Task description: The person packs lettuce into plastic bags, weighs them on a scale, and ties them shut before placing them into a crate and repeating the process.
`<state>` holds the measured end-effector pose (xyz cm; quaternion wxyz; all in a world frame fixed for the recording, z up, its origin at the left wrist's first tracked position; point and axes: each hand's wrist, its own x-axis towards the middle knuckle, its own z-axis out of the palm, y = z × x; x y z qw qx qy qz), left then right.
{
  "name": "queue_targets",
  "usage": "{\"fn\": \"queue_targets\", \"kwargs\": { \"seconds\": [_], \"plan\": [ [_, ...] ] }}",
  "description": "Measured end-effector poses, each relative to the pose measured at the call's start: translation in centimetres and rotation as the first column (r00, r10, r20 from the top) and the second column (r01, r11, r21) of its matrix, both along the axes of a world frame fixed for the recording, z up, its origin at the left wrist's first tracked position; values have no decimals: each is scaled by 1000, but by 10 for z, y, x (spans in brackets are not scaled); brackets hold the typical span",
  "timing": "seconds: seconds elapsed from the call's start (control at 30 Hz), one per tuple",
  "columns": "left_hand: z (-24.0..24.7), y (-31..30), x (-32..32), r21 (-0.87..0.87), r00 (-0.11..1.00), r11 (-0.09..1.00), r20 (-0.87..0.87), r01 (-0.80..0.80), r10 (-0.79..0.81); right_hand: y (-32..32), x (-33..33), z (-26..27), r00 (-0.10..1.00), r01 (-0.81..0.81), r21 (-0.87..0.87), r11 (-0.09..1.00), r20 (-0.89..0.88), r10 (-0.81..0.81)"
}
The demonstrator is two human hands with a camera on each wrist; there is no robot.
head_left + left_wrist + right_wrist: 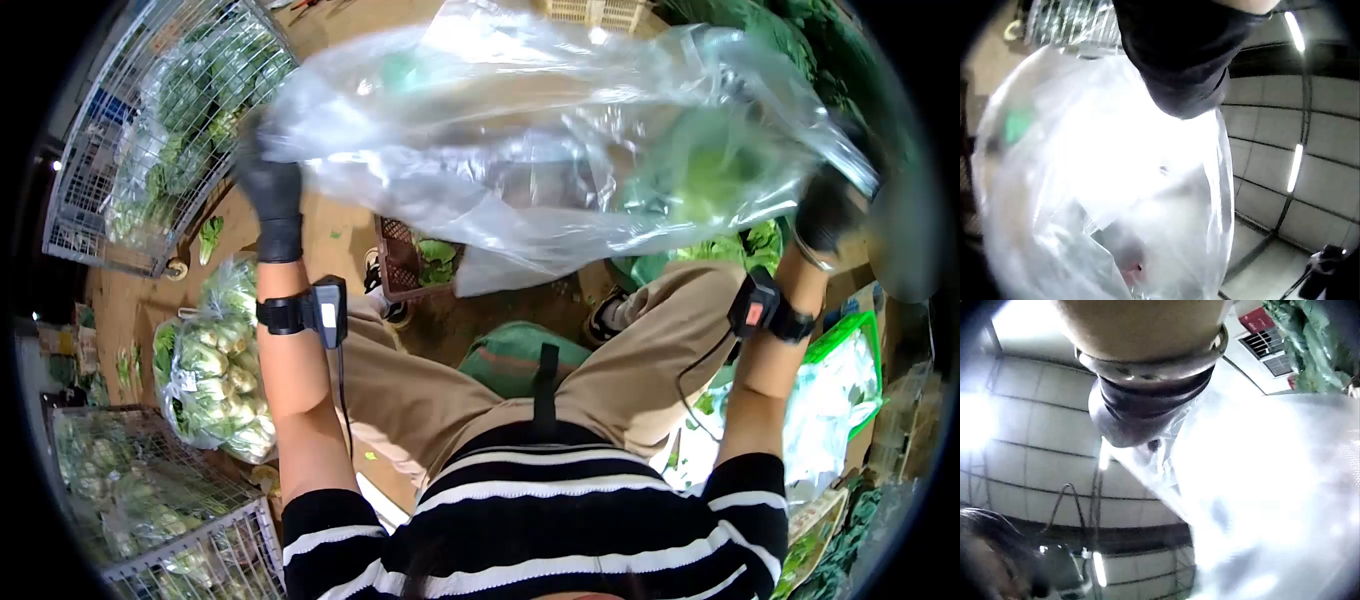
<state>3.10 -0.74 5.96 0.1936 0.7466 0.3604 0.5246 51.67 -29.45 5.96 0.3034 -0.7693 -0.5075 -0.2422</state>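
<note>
Clear plastic bag (530, 155) stretched between two gloved hands, with clock positions read from the centre of the head view. We find the bag at 12 o'clock, raised above the floor, its film spanning the gap from hand to hand. The left hand (270, 185), at 10 o'clock, grips one end; the right hand (828, 210), between 2 and 3 o'clock, grips the other. The hands stand well apart; film, blur and glare hide most of the fingers, and we cannot tell their exact placement. In both wrist views, we see the film as a bright white sheet beside the glove.

Among the containers, we note a wire crate (78, 200) at 10 o'clock, filled with bagged leafy greens, and a second crate (190, 537) at 8 o'clock, also holding bagged vegetables. Between these, just beside the left forearm, sits a clear bag of pale-based leafy vegetables (225, 375). Near the centre, toward 10 o'clock, a brown perforated crate (397, 262) contains green leaves; the raised film overlaps its right end. Between 3 and 4 o'clock, we see a bright green basket (842, 337) with whitish plastic inside. A green sack (515, 355) lies between the legs, toward 5 o'clock.
</note>
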Motion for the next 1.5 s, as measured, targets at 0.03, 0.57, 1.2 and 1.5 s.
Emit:
{"fn": "queue_targets", "kwargs": {
  "seconds": [0.03,0.57,1.2,1.5],
  "plan": [
    [-21,-2,-2,-35,969,997,-235,74,-80,-5,-9,-12,998,-29,-265,964,-59,14],
    [-72,2,37,-872,836,462,-129,161,-534,57,-215,2,397,-909,-130,397,-559,728],
    [-89,11,99,-321,697,747,-275,582,-662,208,-174,-188,528,-776,-605,177,-471,707],
    [-415,61,71,-449,261,890,-871,-83,-415,221,-163,-321,975,-190,-911,367,-220,-40]
  ]
}}
